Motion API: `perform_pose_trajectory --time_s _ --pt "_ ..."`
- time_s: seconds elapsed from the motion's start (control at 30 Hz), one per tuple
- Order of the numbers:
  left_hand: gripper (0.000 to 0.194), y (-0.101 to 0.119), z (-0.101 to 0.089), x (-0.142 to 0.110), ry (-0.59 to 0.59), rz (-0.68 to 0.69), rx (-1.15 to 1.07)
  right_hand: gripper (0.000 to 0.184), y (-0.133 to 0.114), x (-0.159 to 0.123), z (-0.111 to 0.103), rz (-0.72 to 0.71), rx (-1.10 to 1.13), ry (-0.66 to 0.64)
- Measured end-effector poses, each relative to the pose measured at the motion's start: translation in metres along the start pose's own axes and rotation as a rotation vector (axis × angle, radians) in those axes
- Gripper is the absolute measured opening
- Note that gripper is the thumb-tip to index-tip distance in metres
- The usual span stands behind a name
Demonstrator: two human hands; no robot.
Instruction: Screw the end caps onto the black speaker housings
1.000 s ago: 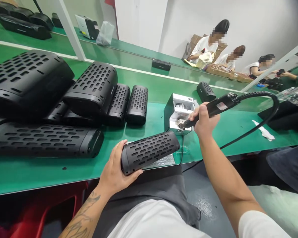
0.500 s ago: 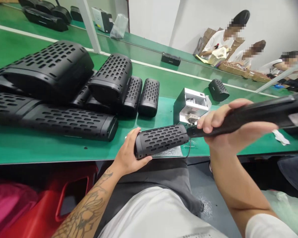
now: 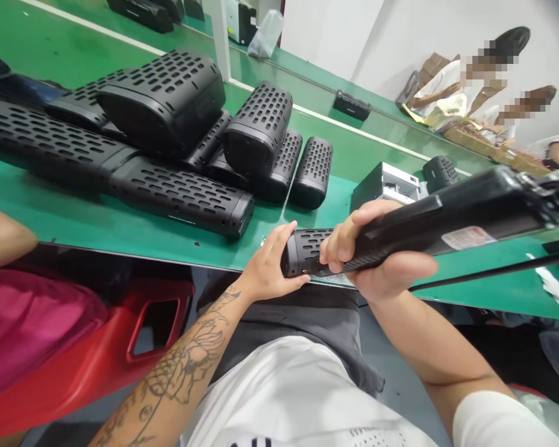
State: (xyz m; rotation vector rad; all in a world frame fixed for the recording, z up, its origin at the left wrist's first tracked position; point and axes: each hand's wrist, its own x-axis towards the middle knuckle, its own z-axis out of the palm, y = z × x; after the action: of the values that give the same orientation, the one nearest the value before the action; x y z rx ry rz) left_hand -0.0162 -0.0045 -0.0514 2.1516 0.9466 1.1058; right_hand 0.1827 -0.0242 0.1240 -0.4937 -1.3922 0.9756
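A black speaker housing with a slotted grille (image 3: 306, 243) lies at the bench's front edge, gripped round its left end by my left hand (image 3: 270, 266). My right hand (image 3: 368, 248) is wrapped round a thick black electric screwdriver (image 3: 461, 214), held slanting over the housing. Its tip points down and left to the housing's near side, close to my left fingers. The right part of the housing is hidden behind my right hand and the tool. Just beyond that hand stands a white and black screw feeder box (image 3: 386, 183), its front partly covered.
Several more black speaker housings (image 3: 186, 192) are piled on the green bench (image 3: 9, 186) at left. Across a white-edged divider, people (image 3: 451, 87) work beside cardboard boxes (image 3: 503, 149). A red stool (image 3: 158, 304) and another person's elbow (image 3: 4, 239) are at left.
My right hand has brought the screwdriver from the screw feeder leftward to the near side of the housing. My left hand keeps hold of the housing. The view has swung left.
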Motion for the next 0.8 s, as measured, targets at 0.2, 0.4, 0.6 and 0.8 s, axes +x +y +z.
perform_pose_trajectory --time_s 0.2,0.4,0.6,0.8 --pt "0.141 -0.002 0.000 0.000 -0.010 0.036 0.017 0.046 0.010 0.007 0.011 0.047 0.084 -0.014" --pt "0.149 -0.004 -0.001 0.002 -0.036 0.084 0.069 0.047 0.010 0.002 0.017 0.096 0.058 -0.028" --pt "0.151 -0.004 -0.002 0.003 -0.063 0.093 0.083 0.034 0.014 0.001 0.013 0.053 0.091 -0.180" --pt "0.145 -0.002 -0.008 0.010 -0.090 0.047 0.014 0.031 0.022 -0.003 0.005 0.057 0.101 -0.228"
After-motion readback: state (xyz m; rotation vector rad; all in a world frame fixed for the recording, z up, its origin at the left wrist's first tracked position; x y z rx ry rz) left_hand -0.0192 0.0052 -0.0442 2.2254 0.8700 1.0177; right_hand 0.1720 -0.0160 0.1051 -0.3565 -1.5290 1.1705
